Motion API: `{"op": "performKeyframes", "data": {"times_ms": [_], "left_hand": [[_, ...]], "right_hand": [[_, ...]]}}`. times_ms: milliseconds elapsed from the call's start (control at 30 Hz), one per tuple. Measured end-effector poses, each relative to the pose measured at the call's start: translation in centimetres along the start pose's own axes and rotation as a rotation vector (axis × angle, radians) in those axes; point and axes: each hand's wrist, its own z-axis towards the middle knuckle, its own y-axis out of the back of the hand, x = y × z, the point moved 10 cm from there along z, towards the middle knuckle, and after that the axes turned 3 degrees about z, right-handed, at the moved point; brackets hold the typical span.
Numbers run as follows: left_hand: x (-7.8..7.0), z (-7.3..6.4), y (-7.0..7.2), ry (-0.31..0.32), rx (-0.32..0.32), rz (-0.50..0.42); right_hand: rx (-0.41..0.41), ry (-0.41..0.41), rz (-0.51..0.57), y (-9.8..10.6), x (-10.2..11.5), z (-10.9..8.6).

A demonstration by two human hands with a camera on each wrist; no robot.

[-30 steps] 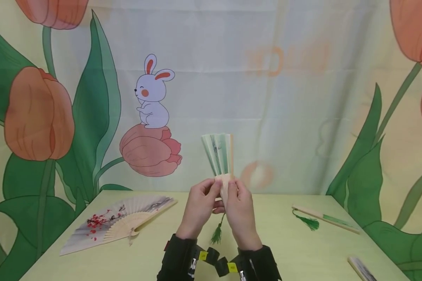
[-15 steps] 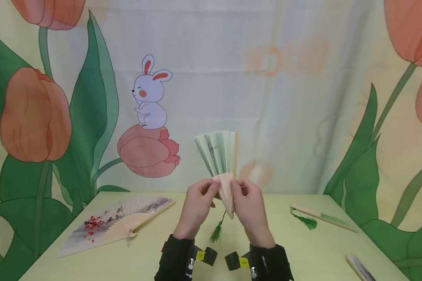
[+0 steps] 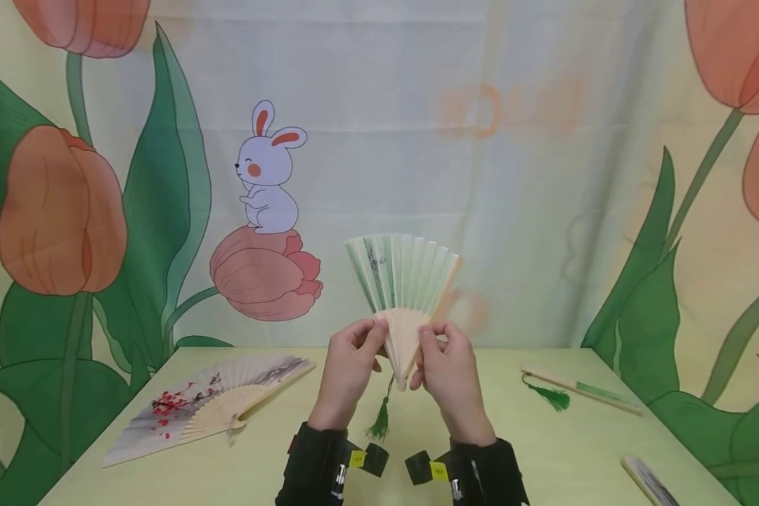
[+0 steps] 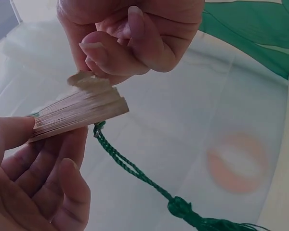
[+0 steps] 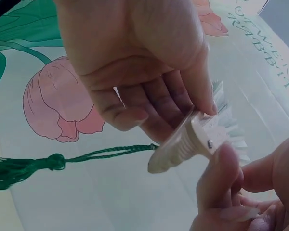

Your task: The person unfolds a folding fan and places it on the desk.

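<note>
Spread farther rightward than half a second earlier, the pale-green pleated folding fan with wooden ribs is upright at frame centre. Thumb and fingers of the left hand and right hand clamp its opposite sides; its green cord tassel hangs below. At lower left lies a spread grey-white fan with red blossoms.

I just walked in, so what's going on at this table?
A person holds a green folding fan up above the table, pinching it with the left hand on one side and the right hand on the other. It is partly spread, its green tassel hanging below. A spread fan with red blossoms lies to the left, and a closed fan lies to the right. A second closed fan, apparently, is cut off at the bottom right.
</note>
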Motion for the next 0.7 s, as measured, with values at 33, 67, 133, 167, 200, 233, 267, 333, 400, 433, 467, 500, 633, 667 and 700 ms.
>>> {"op": "performKeyframes", "data": {"times_ms": [33,67,133,167,200,233,267,333,400,433,467,500,633,667,700], "left_hand": [[0.02,0.02,0.05,-0.001,-0.005,-0.006],[0.01,-0.01,0.13,-0.001,-0.011,-0.012],[0.04,-0.05,0.28,0.003,-0.023,-0.028],[0.09,-0.05,0.36,0.007,-0.028,-0.037],[0.12,-0.05,0.42,0.009,-0.032,-0.046],[0.1,-0.03,0.46,0.007,-0.032,-0.054],[0.06,0.0,0.49,0.003,-0.033,-0.06],[0.07,0.06,0.54,-0.002,-0.03,-0.07],[0.15,0.07,0.5,-0.007,-0.016,-0.071],[0.22,0.06,0.42,-0.006,-0.002,-0.07],[0.33,0.04,0.35,0.0,0.01,-0.07],[0.48,0.03,0.27,0.008,0.023,-0.07],[0.59,0.07,-0.15,0.018,0.081,-0.086],[0.58,0.07,-0.19,0.02,0.089,-0.092],[0.58,0.04,-0.22,0.021,0.096,-0.096]], "right_hand": [[-0.008,0.002,-0.009,0.07,0.05,0.03],[-0.015,0.004,-0.015,0.13,0.07,0.05],[-0.025,0.001,-0.021,0.23,0.05,0.09],[-0.029,0.0,-0.02,0.27,0.01,0.1],[-0.032,0.0,-0.018,0.3,-0.01,0.11],[-0.036,0.003,-0.016,0.35,-0.01,0.12],[-0.039,0.008,-0.015,0.41,0.0,0.13],[-0.047,0.017,-0.008,0.54,-0.03,0.12],[-0.047,0.021,0.005,0.58,-0.13,0.1],[-0.046,0.022,0.012,0.57,-0.2,0.08],[-0.043,0.021,0.019,0.52,-0.28,0.05],[-0.039,0.021,0.027,0.47,-0.35,0.03],[-0.041,0.035,0.042,0.42,-0.36,0.09],[-0.044,0.039,0.043,0.45,-0.33,0.12],[-0.047,0.041,0.044,0.48,-0.31,0.15]]}}
